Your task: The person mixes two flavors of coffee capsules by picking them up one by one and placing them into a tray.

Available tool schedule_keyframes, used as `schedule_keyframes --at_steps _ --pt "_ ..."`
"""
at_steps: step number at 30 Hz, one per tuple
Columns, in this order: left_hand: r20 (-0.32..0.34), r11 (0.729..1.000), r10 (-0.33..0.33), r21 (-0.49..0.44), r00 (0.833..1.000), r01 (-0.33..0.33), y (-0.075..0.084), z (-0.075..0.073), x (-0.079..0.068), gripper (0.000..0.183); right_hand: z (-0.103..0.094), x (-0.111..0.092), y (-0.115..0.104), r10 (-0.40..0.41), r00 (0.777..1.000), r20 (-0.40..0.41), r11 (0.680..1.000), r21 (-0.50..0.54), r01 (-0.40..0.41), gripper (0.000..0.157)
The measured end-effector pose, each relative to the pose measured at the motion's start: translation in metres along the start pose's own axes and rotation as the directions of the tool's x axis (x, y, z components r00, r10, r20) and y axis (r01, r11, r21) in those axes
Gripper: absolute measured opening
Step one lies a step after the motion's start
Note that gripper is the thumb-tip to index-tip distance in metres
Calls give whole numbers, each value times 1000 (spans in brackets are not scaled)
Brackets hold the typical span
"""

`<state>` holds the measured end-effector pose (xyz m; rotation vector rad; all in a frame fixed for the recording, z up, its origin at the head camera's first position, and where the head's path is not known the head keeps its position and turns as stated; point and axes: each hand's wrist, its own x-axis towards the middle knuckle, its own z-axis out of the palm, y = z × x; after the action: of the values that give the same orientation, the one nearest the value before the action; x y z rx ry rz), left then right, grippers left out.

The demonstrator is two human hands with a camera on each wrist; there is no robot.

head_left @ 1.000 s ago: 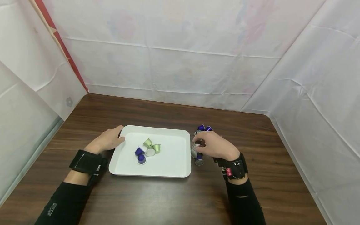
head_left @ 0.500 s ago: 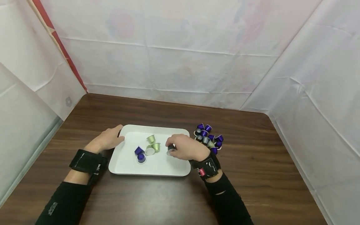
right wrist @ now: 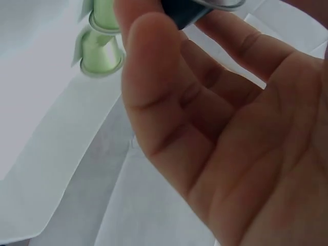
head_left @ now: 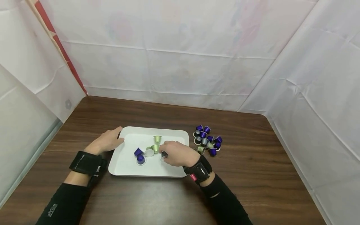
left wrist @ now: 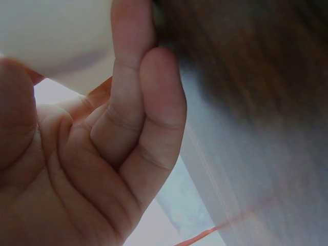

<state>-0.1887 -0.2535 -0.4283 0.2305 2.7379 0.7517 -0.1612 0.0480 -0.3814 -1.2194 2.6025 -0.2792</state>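
Note:
My right hand (head_left: 180, 153) is over the right half of the white tray (head_left: 126, 167), pinching a black coffee capsule (head_left: 164, 155) between thumb and fingers. In the right wrist view that dark capsule (right wrist: 185, 12) shows its silver rim at the top. Just left of it on the tray are a green capsule (head_left: 155, 148) and a second one (head_left: 157, 139) behind. A third green capsule (head_left: 149, 152) turns its pale lid forward. Further left lie two purple capsules, one (head_left: 138, 152) touching the other (head_left: 141, 158). My left hand (head_left: 105, 142) grips the tray's left rim by the far corner.
Right of the tray, a loose cluster of purple, black, grey and green capsules (head_left: 203, 134) lies on the brown wooden table (head_left: 135, 200). White sheeting (head_left: 180, 62) hangs behind the table and along both sides.
My right hand has come left from the capsule cluster to the tray, bringing the black capsule. The rear green capsule has shifted right and turned upright. My left hand stays at the rim.

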Motion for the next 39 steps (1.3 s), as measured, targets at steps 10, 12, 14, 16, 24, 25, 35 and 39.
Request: schedule_keyframes --at_steps 10,12,14,16,24,25,35,39 --pt "-10 1000 1 -8 1000 -1 -2 1 0 40 6 6 -5 -16 1000 6 1000 -6 16 23" --pt "-10 1000 0 -6 1000 0 -2 1 0 41 7 7 -5 -23 1000 5 1000 -4 23 24" --pt "-9 1000 1 -6 1000 -1 -1 1 0 41 7 7 -6 -24 1000 4 1000 -1 24 23" --pt "-10 1000 5 -7 1000 -5 -1 1 0 42 7 7 -6 -25 1000 1 1000 -3 25 24" --pt "-8 1000 -4 -8 1000 4 0 0 0 42 -2 -2 -1 10 1000 -12 1000 16 -10 29" --pt "-7 1000 -3 -7 1000 3 0 0 0 42 -5 -4 2 20 1000 -16 1000 25 -19 29" --pt "-14 1000 17 2 1000 -17 2 2 3 43 -25 -34 41 147 984 -100 984 119 -135 29" --pt "-13 1000 11 0 1000 -11 2 2 3 43 -28 -45 55 187 973 -132 977 124 -171 26"
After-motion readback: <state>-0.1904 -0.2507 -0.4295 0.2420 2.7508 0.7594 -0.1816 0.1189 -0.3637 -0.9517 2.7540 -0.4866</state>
